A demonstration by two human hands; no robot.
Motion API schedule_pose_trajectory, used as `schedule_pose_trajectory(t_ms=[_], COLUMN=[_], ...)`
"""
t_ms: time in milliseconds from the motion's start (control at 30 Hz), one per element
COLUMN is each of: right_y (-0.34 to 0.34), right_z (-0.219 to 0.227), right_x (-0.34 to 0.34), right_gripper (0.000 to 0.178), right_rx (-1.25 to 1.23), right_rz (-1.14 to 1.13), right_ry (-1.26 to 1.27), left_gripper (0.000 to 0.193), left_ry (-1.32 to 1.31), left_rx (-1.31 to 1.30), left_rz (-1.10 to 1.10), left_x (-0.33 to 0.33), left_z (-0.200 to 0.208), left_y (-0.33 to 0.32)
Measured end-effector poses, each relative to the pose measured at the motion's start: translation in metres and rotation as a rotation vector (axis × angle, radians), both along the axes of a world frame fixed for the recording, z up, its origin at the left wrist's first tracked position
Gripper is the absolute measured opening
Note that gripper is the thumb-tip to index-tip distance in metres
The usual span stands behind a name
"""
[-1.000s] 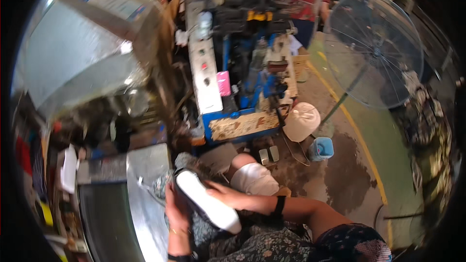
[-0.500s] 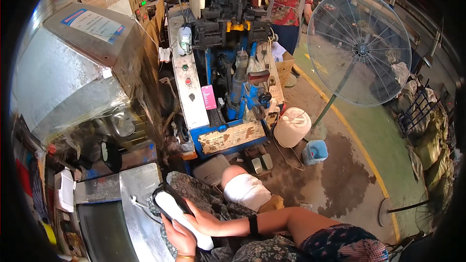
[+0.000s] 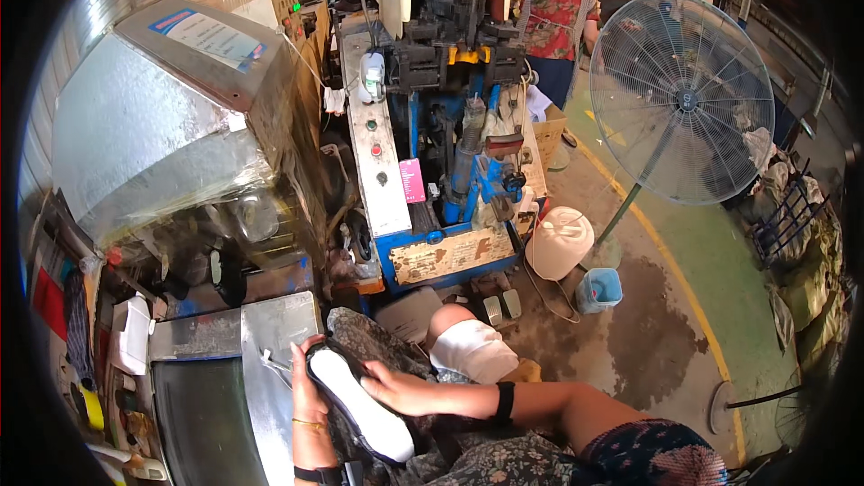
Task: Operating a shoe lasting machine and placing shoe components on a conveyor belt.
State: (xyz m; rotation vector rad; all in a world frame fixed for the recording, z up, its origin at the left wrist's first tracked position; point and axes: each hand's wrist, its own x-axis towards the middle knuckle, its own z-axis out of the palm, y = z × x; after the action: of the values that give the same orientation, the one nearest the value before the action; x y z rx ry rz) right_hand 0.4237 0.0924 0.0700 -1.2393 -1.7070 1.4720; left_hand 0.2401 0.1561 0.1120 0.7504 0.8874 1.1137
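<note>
Over my lap lies a black shoe (image 3: 360, 400) with its white underside turned up. Its narrower dark-rimmed end points away from me to the left. My left hand (image 3: 308, 384) is wrapped along the shoe's left edge near the far end, its fingers partly out of sight beneath. Across from it, my right hand (image 3: 398, 389) grips the right edge, thumb on the rim. Just left of the shoe is a metal-topped surface (image 3: 281, 333) beside a dark green belt (image 3: 207, 432).
Ahead stands a blue and white machine (image 3: 450, 259) with pedals (image 3: 500, 308) at its foot. To its right are a white jug (image 3: 559, 243), a blue bucket (image 3: 599, 290) and a large fan (image 3: 686, 99). A metal hood (image 3: 144, 117) rises at left; another person (image 3: 555, 22) stands behind.
My left hand has moved up along the shoe's left edge toward its far end. The shoe has turned so more of its white underside shows. The whole view has shifted slightly.
</note>
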Motion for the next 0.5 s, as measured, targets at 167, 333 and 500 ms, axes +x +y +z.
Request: schedule_pose_trajectory(t_ms=[167, 333, 500], right_y=[0.062, 0.080, 0.078], right_z=[0.042, 0.042, 0.044], right_x=[-0.008, -0.027, -0.020], right_gripper=[0.061, 0.028, 0.029], right_rx=[-0.063, 0.095, -0.154], right_rz=[-0.068, 0.097, -0.037], right_ry=[0.553, 0.444, 0.462], left_gripper=[0.034, 0.045, 0.037], left_ry=[0.601, 0.136, 0.246], left_rx=[0.347, 0.175, 0.221], left_rz=[-0.025, -0.027, -0.058], left_x=[0.006, -0.005, 0.004], left_z=[0.003, -0.013, -0.013], left_y=[-0.016, -0.017, -0.008])
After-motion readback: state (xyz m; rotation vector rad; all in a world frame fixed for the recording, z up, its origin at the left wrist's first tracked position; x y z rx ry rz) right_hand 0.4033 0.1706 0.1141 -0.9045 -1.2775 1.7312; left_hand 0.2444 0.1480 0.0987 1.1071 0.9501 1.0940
